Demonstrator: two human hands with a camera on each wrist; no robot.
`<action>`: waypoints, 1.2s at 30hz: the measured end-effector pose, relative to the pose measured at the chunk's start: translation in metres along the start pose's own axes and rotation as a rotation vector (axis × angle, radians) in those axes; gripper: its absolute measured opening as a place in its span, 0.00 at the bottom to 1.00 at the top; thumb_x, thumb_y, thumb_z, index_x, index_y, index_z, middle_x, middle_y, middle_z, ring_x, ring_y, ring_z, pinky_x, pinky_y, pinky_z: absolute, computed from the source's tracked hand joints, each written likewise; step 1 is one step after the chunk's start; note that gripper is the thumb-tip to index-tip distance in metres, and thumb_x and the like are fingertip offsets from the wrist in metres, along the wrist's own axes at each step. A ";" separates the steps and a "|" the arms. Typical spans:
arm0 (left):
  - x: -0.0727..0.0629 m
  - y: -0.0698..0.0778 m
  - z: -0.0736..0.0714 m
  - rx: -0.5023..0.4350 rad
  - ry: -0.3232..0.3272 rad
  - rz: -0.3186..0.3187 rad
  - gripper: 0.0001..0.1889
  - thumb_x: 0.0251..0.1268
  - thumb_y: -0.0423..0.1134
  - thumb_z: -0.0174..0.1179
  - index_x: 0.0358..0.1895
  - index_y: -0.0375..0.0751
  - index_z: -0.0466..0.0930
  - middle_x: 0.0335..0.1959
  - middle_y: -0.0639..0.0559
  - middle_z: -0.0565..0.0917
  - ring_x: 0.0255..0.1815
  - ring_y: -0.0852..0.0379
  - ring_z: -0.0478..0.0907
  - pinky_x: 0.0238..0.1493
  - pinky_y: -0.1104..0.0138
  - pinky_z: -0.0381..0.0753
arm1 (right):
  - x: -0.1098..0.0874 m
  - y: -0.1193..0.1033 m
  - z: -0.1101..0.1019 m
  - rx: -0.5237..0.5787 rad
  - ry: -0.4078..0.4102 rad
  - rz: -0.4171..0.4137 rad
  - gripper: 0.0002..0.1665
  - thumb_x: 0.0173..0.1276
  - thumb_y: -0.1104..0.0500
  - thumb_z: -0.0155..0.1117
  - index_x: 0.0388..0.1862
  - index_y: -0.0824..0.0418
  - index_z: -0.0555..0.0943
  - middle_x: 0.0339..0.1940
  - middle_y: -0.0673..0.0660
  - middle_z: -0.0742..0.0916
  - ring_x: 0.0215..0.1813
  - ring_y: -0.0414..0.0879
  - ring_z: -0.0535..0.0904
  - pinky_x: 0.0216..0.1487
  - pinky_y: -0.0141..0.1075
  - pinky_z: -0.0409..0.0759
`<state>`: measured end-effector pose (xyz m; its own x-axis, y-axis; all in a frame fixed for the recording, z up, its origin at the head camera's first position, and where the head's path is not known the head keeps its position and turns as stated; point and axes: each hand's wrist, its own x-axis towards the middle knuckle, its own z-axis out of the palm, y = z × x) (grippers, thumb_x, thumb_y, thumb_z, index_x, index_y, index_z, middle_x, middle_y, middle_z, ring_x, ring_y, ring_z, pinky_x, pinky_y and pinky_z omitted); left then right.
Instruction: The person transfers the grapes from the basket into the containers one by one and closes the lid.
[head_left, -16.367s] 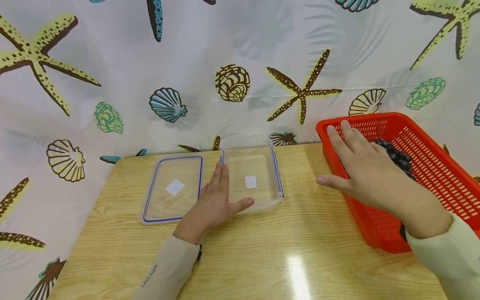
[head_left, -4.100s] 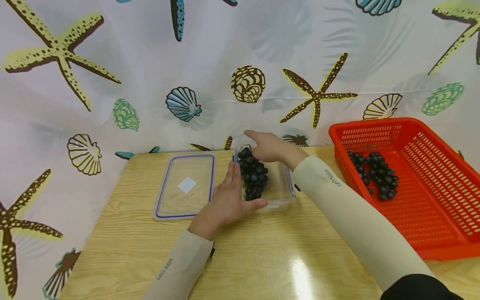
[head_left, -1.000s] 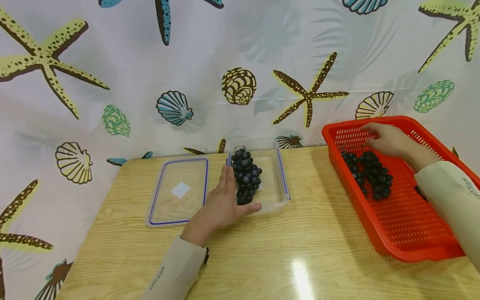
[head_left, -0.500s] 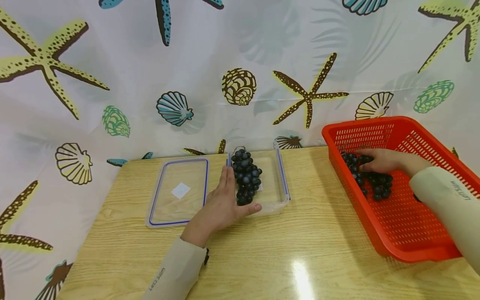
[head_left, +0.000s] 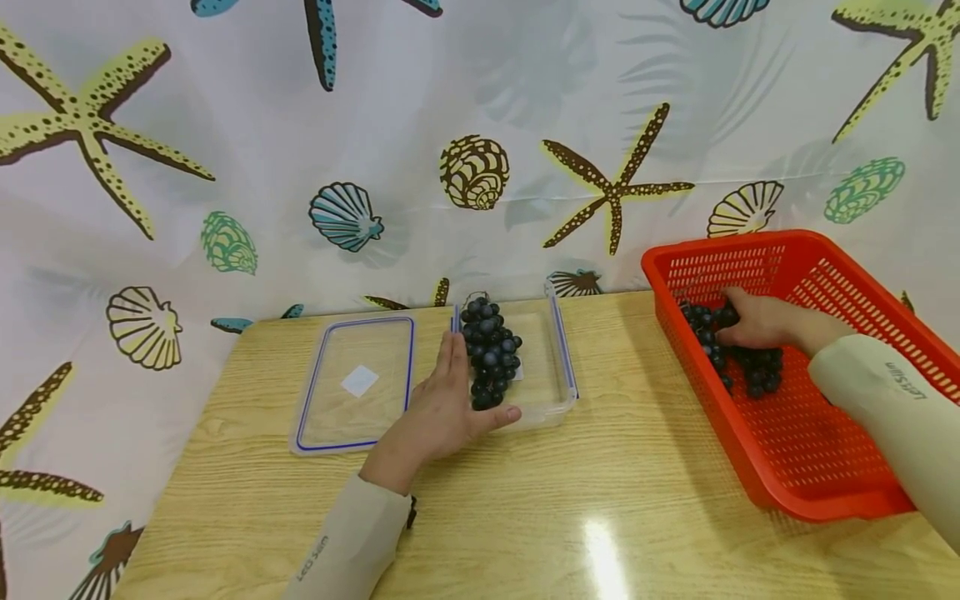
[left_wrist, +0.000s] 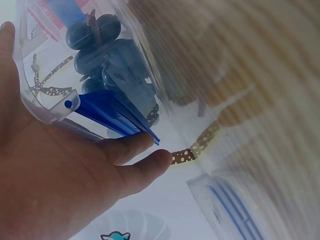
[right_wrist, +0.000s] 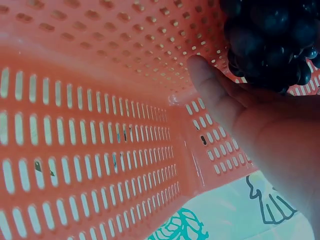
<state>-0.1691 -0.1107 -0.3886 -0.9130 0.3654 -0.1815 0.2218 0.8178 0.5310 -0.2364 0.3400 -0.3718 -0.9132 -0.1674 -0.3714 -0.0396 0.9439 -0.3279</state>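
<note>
My left hand (head_left: 435,408) rests with straight fingers along the left wall of a clear plastic food container (head_left: 546,414), thumb at its front. In the left wrist view, the fingertips touch the blue clip (left_wrist: 107,112). A bunch of dark grapes (head_left: 491,350) lies along the container's left side, stem to the back. Inside the red basket, my right hand (head_left: 765,323) grips a second bunch of grapes (head_left: 761,372), thumb and fingers on either side of it. More dark grapes (head_left: 699,320) lie against the basket's left wall.
A clear lid (head_left: 322,408) with a blue seal and a white label lies left of the container. The red perforated basket (head_left: 780,500) stands at the right on the wooden table (head_left: 525,517). A cloth (head_left: 405,100) printed with shells and starfish hangs behind.
The first grape bunch has gone into the container since the oldest frame. My right hand has moved from the container to the basket and come down onto another bunch. The left hand stays.
</note>
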 end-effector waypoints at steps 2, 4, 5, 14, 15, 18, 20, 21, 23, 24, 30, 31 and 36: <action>0.000 0.000 0.000 -0.002 0.000 0.001 0.67 0.61 0.71 0.62 0.80 0.38 0.21 0.80 0.45 0.21 0.80 0.36 0.43 0.73 0.41 0.53 | 0.000 0.000 0.000 0.014 0.004 0.005 0.53 0.71 0.53 0.62 0.75 0.81 0.43 0.66 0.87 0.66 0.65 0.79 0.66 0.65 0.67 0.63; -0.001 0.000 0.000 -0.009 0.002 -0.001 0.67 0.61 0.71 0.62 0.80 0.39 0.21 0.80 0.46 0.20 0.79 0.35 0.44 0.72 0.42 0.55 | -0.001 0.001 -0.001 0.026 0.006 0.003 0.56 0.70 0.55 0.64 0.75 0.81 0.40 0.67 0.88 0.65 0.65 0.79 0.67 0.64 0.67 0.63; -0.001 0.000 -0.001 -0.011 0.004 -0.001 0.67 0.61 0.71 0.62 0.80 0.39 0.21 0.80 0.46 0.20 0.79 0.35 0.45 0.72 0.42 0.57 | -0.001 0.001 -0.001 0.032 0.008 0.001 0.57 0.69 0.56 0.65 0.75 0.81 0.38 0.67 0.88 0.64 0.65 0.79 0.66 0.64 0.67 0.63; -0.001 -0.001 0.000 -0.021 0.002 -0.001 0.68 0.58 0.73 0.62 0.80 0.41 0.20 0.79 0.49 0.19 0.77 0.35 0.53 0.67 0.45 0.67 | -0.002 0.001 -0.005 0.046 0.006 0.009 0.60 0.62 0.60 0.68 0.76 0.79 0.39 0.66 0.88 0.65 0.63 0.78 0.68 0.64 0.67 0.64; -0.001 -0.001 0.000 -0.021 0.001 -0.002 0.68 0.58 0.74 0.61 0.80 0.41 0.20 0.79 0.49 0.19 0.77 0.35 0.54 0.66 0.45 0.68 | -0.002 0.001 -0.005 0.046 0.006 0.013 0.59 0.62 0.60 0.68 0.76 0.79 0.40 0.66 0.88 0.65 0.63 0.78 0.68 0.64 0.67 0.64; -0.001 -0.001 0.000 -0.017 0.000 -0.004 0.69 0.58 0.74 0.61 0.80 0.41 0.20 0.79 0.49 0.19 0.76 0.35 0.57 0.64 0.46 0.71 | -0.002 0.001 -0.005 0.041 0.009 0.019 0.58 0.61 0.60 0.68 0.76 0.80 0.42 0.64 0.87 0.67 0.62 0.77 0.69 0.64 0.67 0.64; -0.002 0.000 -0.001 -0.018 -0.001 -0.007 0.68 0.58 0.74 0.61 0.80 0.41 0.20 0.79 0.49 0.19 0.75 0.35 0.58 0.63 0.46 0.72 | -0.002 0.001 -0.006 0.039 0.010 0.022 0.58 0.61 0.60 0.68 0.75 0.80 0.42 0.64 0.87 0.67 0.62 0.76 0.69 0.64 0.67 0.65; -0.002 0.000 -0.001 -0.019 -0.001 -0.009 0.68 0.58 0.74 0.61 0.80 0.41 0.20 0.79 0.49 0.19 0.75 0.34 0.58 0.63 0.46 0.72 | -0.001 0.000 -0.006 0.041 0.012 0.022 0.58 0.61 0.60 0.68 0.75 0.81 0.42 0.65 0.87 0.67 0.62 0.76 0.69 0.64 0.67 0.64; -0.003 0.000 -0.001 -0.021 -0.001 -0.012 0.68 0.58 0.74 0.61 0.80 0.41 0.20 0.79 0.49 0.19 0.76 0.34 0.57 0.63 0.45 0.71 | -0.001 0.000 -0.005 0.045 0.014 0.020 0.59 0.61 0.60 0.69 0.75 0.81 0.41 0.66 0.87 0.65 0.63 0.77 0.68 0.64 0.67 0.63; -0.003 -0.001 -0.001 -0.022 -0.002 -0.013 0.68 0.58 0.74 0.61 0.80 0.41 0.20 0.79 0.49 0.19 0.76 0.35 0.56 0.64 0.45 0.70 | -0.001 0.000 -0.005 0.047 0.016 0.019 0.59 0.62 0.61 0.69 0.75 0.81 0.41 0.67 0.87 0.64 0.64 0.77 0.67 0.65 0.67 0.63; -0.001 -0.001 0.001 -0.021 0.002 -0.022 0.67 0.60 0.72 0.62 0.80 0.40 0.21 0.80 0.48 0.20 0.77 0.34 0.52 0.66 0.44 0.67 | -0.002 0.000 -0.005 0.025 0.025 -0.001 0.61 0.60 0.62 0.70 0.75 0.83 0.38 0.71 0.87 0.57 0.67 0.79 0.62 0.67 0.67 0.60; -0.001 -0.001 0.001 -0.021 0.002 -0.024 0.67 0.60 0.71 0.62 0.80 0.41 0.21 0.80 0.48 0.20 0.78 0.34 0.51 0.67 0.43 0.66 | -0.002 -0.001 -0.005 0.025 0.024 -0.002 0.62 0.60 0.62 0.70 0.75 0.83 0.37 0.71 0.87 0.56 0.68 0.79 0.61 0.67 0.67 0.59; -0.001 -0.002 0.000 -0.015 0.000 -0.023 0.67 0.61 0.71 0.62 0.80 0.40 0.21 0.80 0.46 0.22 0.78 0.35 0.51 0.67 0.44 0.66 | -0.005 -0.004 -0.010 0.036 0.047 0.018 0.63 0.61 0.61 0.69 0.76 0.81 0.35 0.70 0.86 0.59 0.66 0.77 0.64 0.66 0.67 0.61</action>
<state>-0.1688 -0.1122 -0.3898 -0.9177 0.3469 -0.1939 0.1958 0.8192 0.5390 -0.2359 0.3402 -0.3602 -0.9316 -0.1366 -0.3367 -0.0097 0.9357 -0.3527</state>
